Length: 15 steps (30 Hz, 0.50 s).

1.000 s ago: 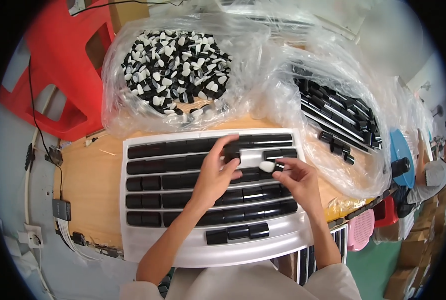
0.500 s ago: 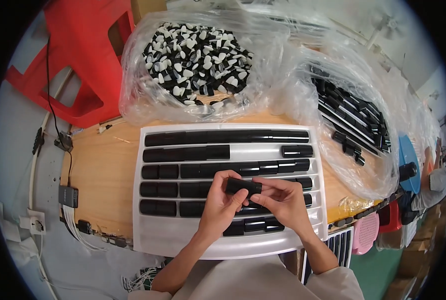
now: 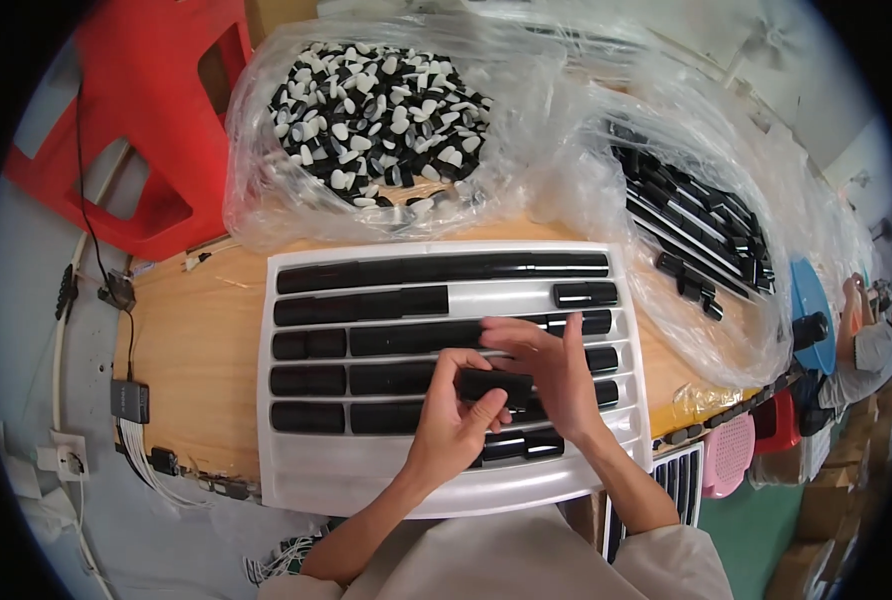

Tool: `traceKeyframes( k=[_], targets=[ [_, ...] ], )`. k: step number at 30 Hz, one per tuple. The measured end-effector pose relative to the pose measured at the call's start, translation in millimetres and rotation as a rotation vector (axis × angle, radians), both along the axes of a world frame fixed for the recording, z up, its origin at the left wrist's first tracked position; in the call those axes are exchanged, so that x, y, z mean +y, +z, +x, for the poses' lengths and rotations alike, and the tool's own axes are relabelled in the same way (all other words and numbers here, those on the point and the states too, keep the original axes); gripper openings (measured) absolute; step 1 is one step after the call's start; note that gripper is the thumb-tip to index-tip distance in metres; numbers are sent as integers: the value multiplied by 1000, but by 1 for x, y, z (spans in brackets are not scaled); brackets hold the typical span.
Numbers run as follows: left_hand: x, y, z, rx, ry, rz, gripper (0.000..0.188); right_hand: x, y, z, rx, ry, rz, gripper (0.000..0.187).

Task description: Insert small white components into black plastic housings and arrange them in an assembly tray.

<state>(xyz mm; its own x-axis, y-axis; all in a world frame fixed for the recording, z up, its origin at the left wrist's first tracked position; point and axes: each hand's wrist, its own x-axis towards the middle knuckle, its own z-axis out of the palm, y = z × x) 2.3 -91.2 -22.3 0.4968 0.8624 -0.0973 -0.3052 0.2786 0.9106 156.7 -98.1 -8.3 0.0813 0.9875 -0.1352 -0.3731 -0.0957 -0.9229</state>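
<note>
My left hand [image 3: 448, 412] is closed around a short black plastic tube [image 3: 496, 384], holding it about level over the tray, thumb on its near side. My right hand [image 3: 558, 372] is open at the tube's right end, its fingers spread and the palm close against that end; whether it touches, I cannot tell. Beneath both hands lies a white tray [image 3: 356, 478] with long grooves. Rows of black tubes [image 3: 436, 267] rest in these grooves, partly hidden by my hands. In the second groove, a single tube [image 3: 586, 294] sits apart at the right.
Behind the tray, a clear plastic bag [image 3: 256, 215] holds many black and white caps [image 3: 376, 125]. Another bag at the right holds black tubes [image 3: 691, 215]. A red stool [image 3: 156, 60] stands at the far left, beside a small black box with cables [image 3: 131, 400]. A person [image 3: 871, 350] is at the far right.
My right hand has let go of the tube's right end and opened, fingers spreading upward. My left hand keeps hold of the tube. The view has shifted slightly.
</note>
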Motion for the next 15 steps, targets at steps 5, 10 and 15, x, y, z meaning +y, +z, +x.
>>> traceKeyframes(
  k=[5, 10, 15],
  targets=[
    [-12, 5, 16, 129, 28, 159, 31, 8, 6, -9, 228, 193, -94, 85],
    [-15, 7, 18, 173, -11, 166, 28, 6, 8, -11, 144, 94, -89, 69],
    [-15, 4, 18, 199, -39, 158, 27, 8, 5, -11, 110, 90, -124, 63]
  ],
)
